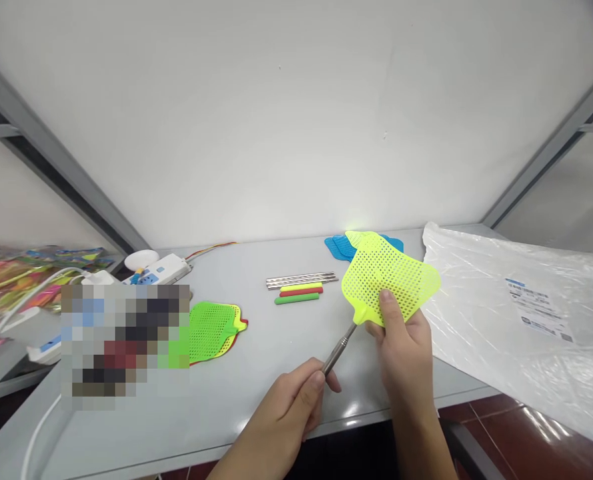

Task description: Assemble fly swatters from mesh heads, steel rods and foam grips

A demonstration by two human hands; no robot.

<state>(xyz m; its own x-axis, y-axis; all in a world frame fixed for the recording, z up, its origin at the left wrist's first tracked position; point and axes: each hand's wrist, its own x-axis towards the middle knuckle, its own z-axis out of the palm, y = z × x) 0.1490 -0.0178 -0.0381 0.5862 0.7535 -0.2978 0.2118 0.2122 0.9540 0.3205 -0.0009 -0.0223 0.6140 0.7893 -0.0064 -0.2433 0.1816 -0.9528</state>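
Note:
My right hand (401, 340) pinches a yellow perforated fly swatter head (384, 273), thumb on its face. A silver telescopic rod (337, 352) meets the head's narrow neck, and my left hand (301, 400) is closed around the rod's lower part. How deep the rod sits in the neck I cannot tell. Beyond my hands lie several metal rods (301, 280) in a row. In front of them rest a yellow grip sleeve (301, 287), a red one (300, 293) and a green one (297, 299). Blue swatter heads (337, 248) are partly hidden behind the yellow head.
Green, yellow and red swatter heads (214, 330) are stacked at the left, beside a blurred-out patch. Power strips (164, 272) with cables stand farther left. A white plastic bag (481, 300) with a label covers the table's right side. Bagged colourful items (21, 280) lie far left.

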